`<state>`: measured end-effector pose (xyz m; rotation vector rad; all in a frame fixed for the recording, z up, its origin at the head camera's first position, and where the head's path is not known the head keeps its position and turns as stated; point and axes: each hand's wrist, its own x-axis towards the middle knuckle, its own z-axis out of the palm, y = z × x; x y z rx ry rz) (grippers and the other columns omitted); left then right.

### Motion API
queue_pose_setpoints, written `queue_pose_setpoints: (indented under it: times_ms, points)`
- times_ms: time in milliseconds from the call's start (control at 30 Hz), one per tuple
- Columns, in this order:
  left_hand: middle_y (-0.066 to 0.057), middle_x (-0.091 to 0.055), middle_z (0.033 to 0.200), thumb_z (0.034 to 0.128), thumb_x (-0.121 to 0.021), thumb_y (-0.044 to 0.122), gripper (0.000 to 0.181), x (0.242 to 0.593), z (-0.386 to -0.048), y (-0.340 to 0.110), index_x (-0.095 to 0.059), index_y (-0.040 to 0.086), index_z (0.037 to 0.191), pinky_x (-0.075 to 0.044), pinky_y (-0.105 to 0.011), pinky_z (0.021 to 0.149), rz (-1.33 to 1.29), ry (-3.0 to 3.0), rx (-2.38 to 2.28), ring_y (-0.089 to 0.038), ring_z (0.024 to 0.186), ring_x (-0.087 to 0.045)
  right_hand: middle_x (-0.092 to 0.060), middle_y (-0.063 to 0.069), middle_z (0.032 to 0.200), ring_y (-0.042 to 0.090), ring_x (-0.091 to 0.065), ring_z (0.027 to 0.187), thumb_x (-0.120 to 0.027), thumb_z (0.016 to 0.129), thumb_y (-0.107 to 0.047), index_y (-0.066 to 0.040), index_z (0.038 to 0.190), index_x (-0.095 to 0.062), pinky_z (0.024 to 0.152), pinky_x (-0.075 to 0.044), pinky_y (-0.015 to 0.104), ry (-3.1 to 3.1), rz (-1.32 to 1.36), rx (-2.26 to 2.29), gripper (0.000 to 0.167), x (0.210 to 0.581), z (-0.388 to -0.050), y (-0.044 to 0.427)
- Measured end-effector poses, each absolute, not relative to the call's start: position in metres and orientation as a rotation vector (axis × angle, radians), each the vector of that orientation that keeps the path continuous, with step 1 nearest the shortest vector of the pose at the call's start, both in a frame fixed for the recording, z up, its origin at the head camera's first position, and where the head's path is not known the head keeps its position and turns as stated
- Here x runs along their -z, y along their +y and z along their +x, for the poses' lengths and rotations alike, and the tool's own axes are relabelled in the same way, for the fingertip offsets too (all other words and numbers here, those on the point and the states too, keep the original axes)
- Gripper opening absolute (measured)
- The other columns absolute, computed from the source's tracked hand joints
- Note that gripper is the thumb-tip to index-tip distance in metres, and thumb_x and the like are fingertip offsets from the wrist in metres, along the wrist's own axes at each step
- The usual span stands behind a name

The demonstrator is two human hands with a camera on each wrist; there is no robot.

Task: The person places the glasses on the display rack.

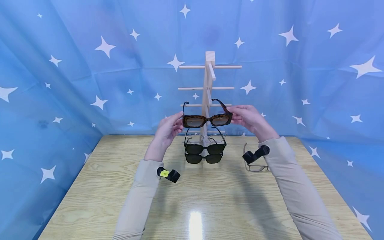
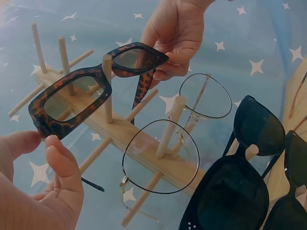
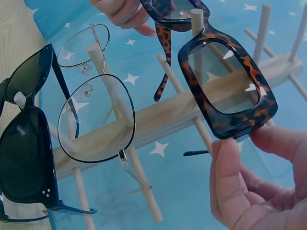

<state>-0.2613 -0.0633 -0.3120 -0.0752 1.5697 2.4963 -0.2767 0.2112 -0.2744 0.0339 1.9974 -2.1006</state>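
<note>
Tortoiseshell sunglasses (image 1: pixel 207 120) with rectangular lenses are held level between both hands, at the upper middle of the wooden display stand (image 1: pixel 210 58). My left hand (image 1: pixel 169 130) pinches the left outer corner between thumb and fingers. On the right outer corner, my right hand (image 1: pixel 247 118) does the same. Both temples are unfolded and point back past the stand's post. A peg (image 2: pixel 107 91) stands at the nose bridge; whether the bridge rests on it I cannot tell. Just below hang thin wire-rimmed glasses (image 2: pixel 123 162) with clear lenses.
Two black sunglasses, an upper pair (image 1: pixel 194 149) and a lower pair (image 1: pixel 194 159), hang lowest on the stand. Another pair of glasses (image 1: pixel 257 170) lies on the wooden table (image 1: pixel 99 193), partly hidden by the right wrist camera. A blue star-patterned curtain (image 1: pixel 144 50) hangs behind.
</note>
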Motion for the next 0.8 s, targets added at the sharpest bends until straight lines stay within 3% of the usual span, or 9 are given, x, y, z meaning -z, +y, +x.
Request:
queue_pose_setpoints:
  times_ms: [100,267,500,600,800]
  points:
    - [0.001,-0.058,0.068,0.0919,-0.061,0.02,0.039,0.314,-0.261,-0.064,-0.05,-0.003,0.122,-0.047,-0.013,0.05,-0.06,1.611,-2.488,-0.007,0.052,-0.053,-0.062,0.003,0.072,0.01,-0.059,0.06,-0.062,0.091,-0.015,-0.003,0.105,-0.056,0.063,-0.055,0.02,1.996,0.035,2.099,0.019,0.274,-0.276,0.211]
    - [0.0,-0.058,0.071,0.0924,-0.06,0.018,0.022,0.317,-0.259,-0.066,-0.057,0.001,0.106,-0.049,-0.014,0.054,-0.045,1.643,-2.492,-0.008,0.056,-0.055,-0.061,0.002,0.074,0.01,-0.06,0.063,-0.061,0.092,-0.016,0.0,0.111,-0.052,0.069,-0.055,0.022,2.024,0.033,2.075,0.027,0.274,-0.274,0.212]
    - [0.0,-0.06,0.073,0.0945,-0.055,0.013,0.031,0.317,-0.249,-0.065,-0.054,-0.007,0.118,-0.05,-0.016,0.059,-0.021,1.739,-2.506,-0.008,0.06,-0.056,-0.063,0.003,0.08,0.012,-0.063,0.071,-0.063,0.091,-0.017,0.0,0.114,-0.052,0.072,-0.055,0.022,2.051,0.019,2.072,0.031,0.273,-0.267,0.218]
    - [-0.001,-0.059,0.075,0.0942,-0.054,0.01,0.028,0.316,-0.243,-0.062,-0.054,-0.008,0.116,-0.05,-0.016,0.061,-0.005,1.823,-2.52,-0.008,0.061,-0.056,-0.064,0.003,0.083,0.012,-0.064,0.073,-0.063,0.091,-0.017,0.002,0.116,-0.051,0.072,-0.055,0.021,2.04,-0.002,2.084,0.034,0.273,-0.264,0.222]
    - [-0.002,-0.057,0.069,0.0918,-0.054,0.004,0.008,0.316,-0.231,-0.056,-0.06,0.0,0.089,-0.05,-0.017,0.059,0.039,1.94,-2.583,-0.008,0.057,-0.056,-0.067,0.003,0.086,0.011,-0.064,0.076,-0.062,0.092,-0.019,0.011,0.131,-0.039,0.074,-0.054,0.02,2.05,-0.056,2.068,0.054,0.274,-0.257,0.231]
